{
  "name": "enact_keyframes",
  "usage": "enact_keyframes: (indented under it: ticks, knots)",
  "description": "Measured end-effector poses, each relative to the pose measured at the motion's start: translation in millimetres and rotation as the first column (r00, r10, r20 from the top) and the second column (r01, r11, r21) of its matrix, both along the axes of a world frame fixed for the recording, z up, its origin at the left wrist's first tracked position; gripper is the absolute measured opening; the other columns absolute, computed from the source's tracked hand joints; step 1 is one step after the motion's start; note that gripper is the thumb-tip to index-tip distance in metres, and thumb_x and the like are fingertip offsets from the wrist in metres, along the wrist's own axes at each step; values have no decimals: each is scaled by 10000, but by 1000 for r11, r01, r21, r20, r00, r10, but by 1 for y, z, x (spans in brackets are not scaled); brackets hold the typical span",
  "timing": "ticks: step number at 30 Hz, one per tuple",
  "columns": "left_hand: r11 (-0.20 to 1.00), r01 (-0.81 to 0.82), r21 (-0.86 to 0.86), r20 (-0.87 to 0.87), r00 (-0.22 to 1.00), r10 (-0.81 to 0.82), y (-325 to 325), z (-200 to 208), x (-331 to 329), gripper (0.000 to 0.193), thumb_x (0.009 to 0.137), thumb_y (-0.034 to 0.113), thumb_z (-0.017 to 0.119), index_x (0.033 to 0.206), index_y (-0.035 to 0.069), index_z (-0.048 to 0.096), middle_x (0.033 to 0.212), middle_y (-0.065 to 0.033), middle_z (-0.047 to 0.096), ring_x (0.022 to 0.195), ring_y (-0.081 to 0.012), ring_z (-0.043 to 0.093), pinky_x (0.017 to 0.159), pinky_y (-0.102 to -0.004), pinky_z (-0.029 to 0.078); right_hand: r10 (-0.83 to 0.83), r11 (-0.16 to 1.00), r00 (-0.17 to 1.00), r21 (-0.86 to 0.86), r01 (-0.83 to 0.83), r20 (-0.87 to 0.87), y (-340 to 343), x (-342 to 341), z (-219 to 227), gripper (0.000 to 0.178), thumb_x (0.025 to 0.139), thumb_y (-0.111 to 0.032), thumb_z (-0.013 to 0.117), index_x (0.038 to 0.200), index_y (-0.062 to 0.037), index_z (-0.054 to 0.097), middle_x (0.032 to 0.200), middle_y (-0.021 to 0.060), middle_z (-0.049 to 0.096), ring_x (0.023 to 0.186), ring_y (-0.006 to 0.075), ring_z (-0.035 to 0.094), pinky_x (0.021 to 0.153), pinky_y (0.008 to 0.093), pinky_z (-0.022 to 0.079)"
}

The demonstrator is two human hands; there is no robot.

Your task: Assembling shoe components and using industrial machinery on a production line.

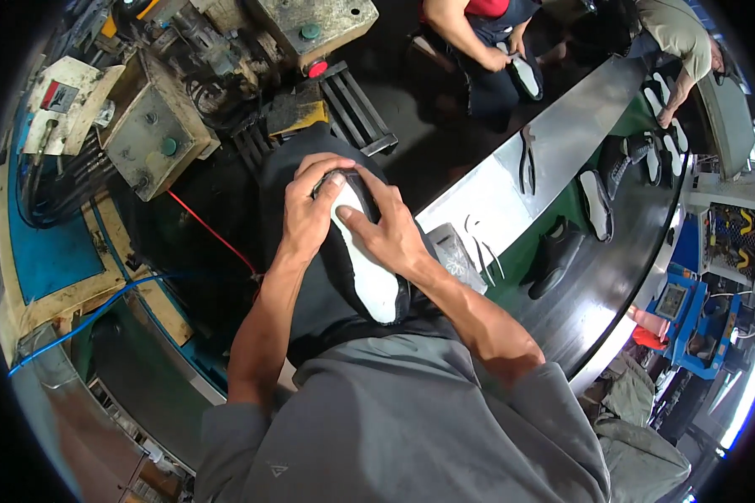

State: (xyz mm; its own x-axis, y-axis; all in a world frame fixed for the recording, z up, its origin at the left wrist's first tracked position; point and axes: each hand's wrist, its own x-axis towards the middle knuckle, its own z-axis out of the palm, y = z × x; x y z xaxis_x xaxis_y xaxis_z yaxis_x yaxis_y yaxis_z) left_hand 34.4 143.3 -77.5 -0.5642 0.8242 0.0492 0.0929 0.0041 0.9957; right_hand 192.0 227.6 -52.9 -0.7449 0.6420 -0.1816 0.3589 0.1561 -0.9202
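A black shoe upper with a white insole board (369,270) lies bottom up on my lap, its narrower end toward me. My left hand (308,210) grips the far end from the left, the thumb pressed on the white board near its tip. From the right, my right hand (386,226) wraps the same end, its thumb lying across the board. Both hands' fingers curl over the black edge, and their tips are partly hidden.
Right of me, a metal bench (554,138) carries pincers (527,159) and a clear plastic bag (455,254). Beyond it, a curved conveyor holds a black shoe (557,256) and several white-bottomed uppers. Machinery with a control box (155,126) stands at left. Two people work ahead.
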Motion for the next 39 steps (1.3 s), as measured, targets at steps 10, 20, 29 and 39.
enact_keyframes:
  ticks: [10, 20, 29, 39]
  knots:
    - [999, 15, 32, -16, 1000, -14, 13, -12, 1, 222, 1023, 44, 651, 1208, -6, 765, 1260, -119, 710, 1211, -244, 668, 1089, -360, 499, -56, 998, 998, -35, 54, -41, 11, 4, -31, 617, 1122, -346, 628, 1559, 78, 524, 1354, 389, 674, 1315, 483, 673, 1098, 478, 532]
    - [986, -117, -119, 389, 908, 155, 32, -68, -27, 275, 1004, 36, 630, 1240, 11, 768, 1209, -80, 728, 1135, -195, 643, 1054, -352, 498, 151, 696, 884, 588, -412, 442, -59, 98, 20, 886, 857, -388, 889, 1640, -469, 481, 1788, 309, 154, 1356, 551, 534, 1144, 561, 535]
    - [941, -65, -331, -572, 807, -145, 31, 3, -44, 296, 1083, 138, 612, 1258, -76, 717, 1137, -278, 776, 1030, -429, 748, 943, -439, 566, 140, 723, 960, 637, -266, 242, -39, 119, 2, 862, 837, -268, 857, 1608, -438, 511, 1781, 334, 137, 1309, 540, 545, 1021, 528, 606]
    - [912, -72, -404, -557, 810, -183, 19, -16, -43, 335, 1051, 94, 579, 1306, -49, 742, 1232, -289, 758, 1155, -466, 726, 1001, -483, 560, 217, 747, 955, 596, -295, 200, -33, 123, -6, 755, 887, -264, 813, 1579, -441, 568, 1780, 351, 127, 1199, 525, 585, 958, 546, 626]
